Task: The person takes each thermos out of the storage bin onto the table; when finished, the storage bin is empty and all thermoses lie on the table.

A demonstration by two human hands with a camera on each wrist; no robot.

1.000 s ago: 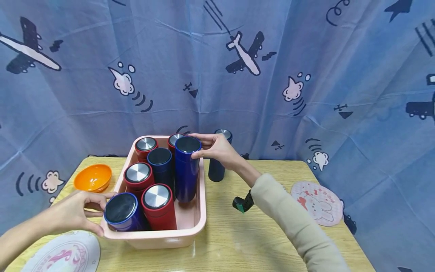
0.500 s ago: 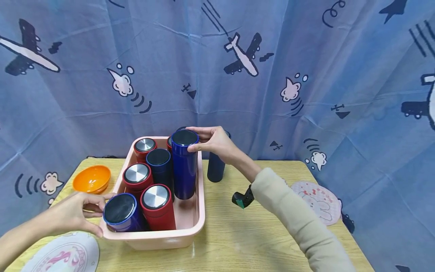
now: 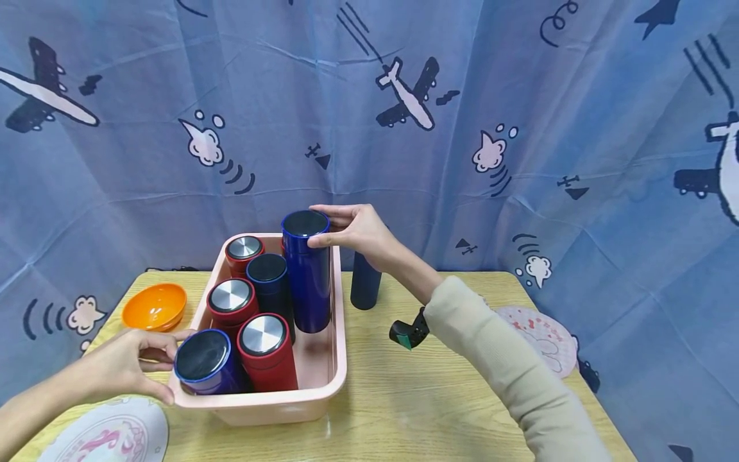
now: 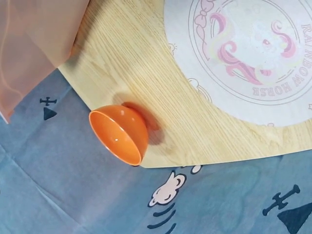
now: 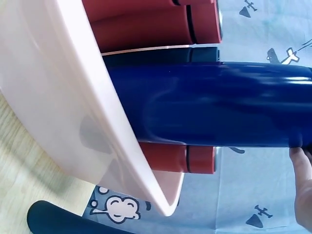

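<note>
My right hand [image 3: 366,234] pinches the top of a tall, glossy blue thermos flask [image 3: 310,282] between thumb and fingers. The flask is upright, its lower part still inside a pink plastic bin [image 3: 271,401]; in the right wrist view it [image 5: 209,105] rises well past the bin's rim. My left hand [image 3: 124,367] grips the bin's front left corner, with the thumb at the front. Close to those fingers, a second blue flask [image 3: 203,359] leans in the corner. Several red flasks [image 3: 265,359] and a dark navy one [image 3: 268,289] stand in the bin; another red one is mostly hidden.
A dark flask [image 3: 365,285] stands on the table behind my right wrist. An orange bowl [image 3: 154,307] lies left of the bin. Round printed mats [image 3: 115,436] lie at the front left and right. A small black object [image 3: 410,330] is under my right forearm.
My right hand has risen with the blue flask, drifting slightly left. More of the flask now stands above the bin. The left hand keeps its place on the corner.
</note>
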